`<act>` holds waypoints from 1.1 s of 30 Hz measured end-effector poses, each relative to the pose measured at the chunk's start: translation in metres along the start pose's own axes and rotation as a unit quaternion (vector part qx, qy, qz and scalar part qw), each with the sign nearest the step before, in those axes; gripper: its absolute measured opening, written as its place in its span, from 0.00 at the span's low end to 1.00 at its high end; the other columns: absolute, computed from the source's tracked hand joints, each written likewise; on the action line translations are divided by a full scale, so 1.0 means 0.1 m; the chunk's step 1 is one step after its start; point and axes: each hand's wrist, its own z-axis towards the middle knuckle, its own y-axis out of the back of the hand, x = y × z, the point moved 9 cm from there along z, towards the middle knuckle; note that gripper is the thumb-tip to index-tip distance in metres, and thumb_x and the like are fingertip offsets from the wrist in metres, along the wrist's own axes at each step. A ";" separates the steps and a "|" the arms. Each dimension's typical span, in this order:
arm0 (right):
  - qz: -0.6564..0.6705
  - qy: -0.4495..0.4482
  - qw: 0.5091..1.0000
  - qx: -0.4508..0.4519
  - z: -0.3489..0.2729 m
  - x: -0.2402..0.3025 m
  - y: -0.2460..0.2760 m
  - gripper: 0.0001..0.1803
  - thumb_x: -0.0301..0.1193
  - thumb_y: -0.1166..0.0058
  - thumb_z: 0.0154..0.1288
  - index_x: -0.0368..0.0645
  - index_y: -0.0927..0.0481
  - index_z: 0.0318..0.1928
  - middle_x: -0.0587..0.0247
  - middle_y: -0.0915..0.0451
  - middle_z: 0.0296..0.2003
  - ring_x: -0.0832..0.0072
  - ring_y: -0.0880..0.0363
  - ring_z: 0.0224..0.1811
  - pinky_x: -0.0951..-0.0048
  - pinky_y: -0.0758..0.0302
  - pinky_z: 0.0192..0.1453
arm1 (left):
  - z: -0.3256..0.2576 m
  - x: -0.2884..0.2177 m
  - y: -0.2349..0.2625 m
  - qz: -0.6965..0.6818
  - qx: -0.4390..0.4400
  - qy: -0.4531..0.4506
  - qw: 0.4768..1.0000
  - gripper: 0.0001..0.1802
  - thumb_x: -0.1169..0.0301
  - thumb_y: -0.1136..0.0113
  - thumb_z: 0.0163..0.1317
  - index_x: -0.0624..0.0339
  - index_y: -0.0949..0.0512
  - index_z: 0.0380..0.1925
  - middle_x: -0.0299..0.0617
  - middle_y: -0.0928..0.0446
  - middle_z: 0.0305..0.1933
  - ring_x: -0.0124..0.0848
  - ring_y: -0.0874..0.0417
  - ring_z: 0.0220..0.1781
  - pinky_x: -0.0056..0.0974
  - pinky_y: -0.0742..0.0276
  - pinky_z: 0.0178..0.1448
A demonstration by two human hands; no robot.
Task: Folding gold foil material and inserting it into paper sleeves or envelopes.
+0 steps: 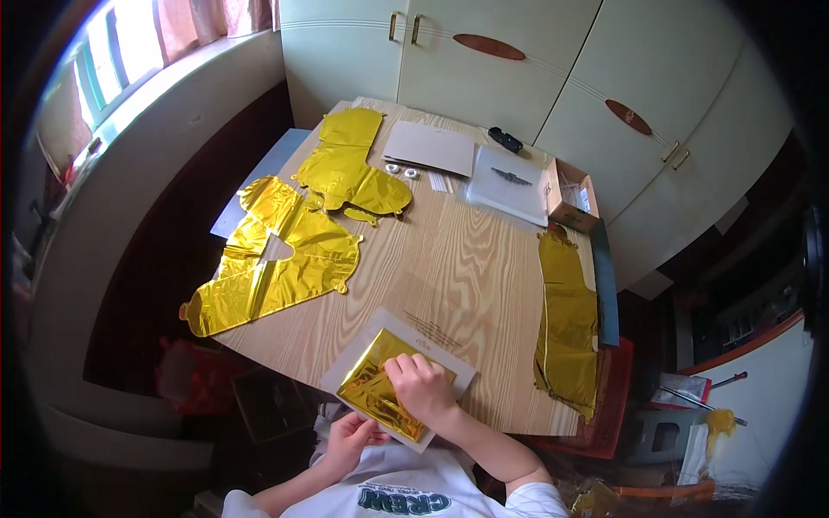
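Note:
At the table's near edge, a folded gold foil balloon (367,371) lies on a grey card (345,366), which is tilted against the table edge. My right hand (420,386) rests on the foil with its fingers curled in and pressed to the surface. Below it, my left hand (350,442) pinches the card's lower left edge, close to the foil. Beyond the card's upper edge, small printed lines show on what looks like a clear sleeve (429,326).
Flat gold foil balloons lie at the left (302,259), the far left (341,164) and the right edge (568,324). Farther back are grey cards (429,145), white tape rolls (411,173), a clear plastic pack (496,194), a wooden box (572,209) and a black object (505,139).

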 end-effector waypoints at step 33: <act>0.152 0.064 0.985 0.047 -0.21 0.42 0.21 0.22 0.35 0.39 0.49 0.45 0.21 0.47 0.68 0.24 0.38 0.72 0.25 0.44 0.69 0.28 0.49 | -0.05 0.12 -0.04 -0.086 -0.064 -0.054 0.993 0.06 0.77 0.40 0.65 0.71 0.19 0.35 0.45 0.16 0.35 0.28 0.17 0.36 0.32 0.20 0.44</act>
